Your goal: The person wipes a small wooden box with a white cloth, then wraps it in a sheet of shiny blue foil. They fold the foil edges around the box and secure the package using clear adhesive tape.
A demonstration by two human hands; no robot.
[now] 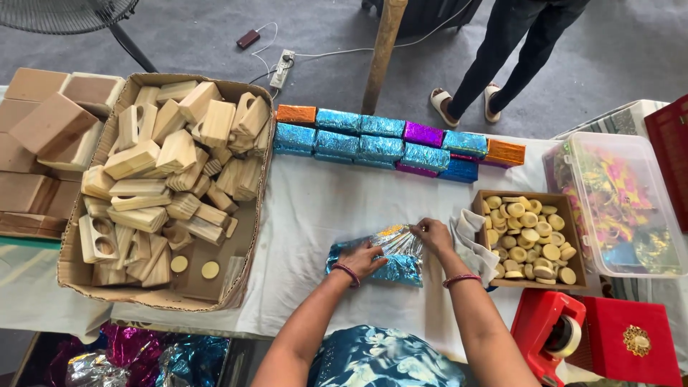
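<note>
Near the front edge of the white-clothed counter [322,208], the person's left hand [362,259] lay flat, fingers spread and released, pressing down the sheet of crinkled blue metallic foil wrap [390,269]. The right hand [432,233] pinched the foil's upper right corner, where the sheet was folded up over something underneath; what it covered could not be told. The foil looked thin, light and slippery, likely to crease or tear if pulled hard, so it seemed best held at edges and corners with one palm anchoring it. At the front right corner stood a red tape dispenser [548,333] beside a red box with a gold ornament [631,347]. Further in, right of the hands, sat a shallow brown cardboard tray of round pale wooden discs [529,240], then a clear plastic tub of colourful trinkets [616,204]. On the left a large cardboard box of pale wooden blocks [165,179] took up that side. Along the far edge ran a row of foil-wrapped blocks in blue, purple and orange [390,143]. Beyond, on the floor, stood another person's legs [494,50].
</note>
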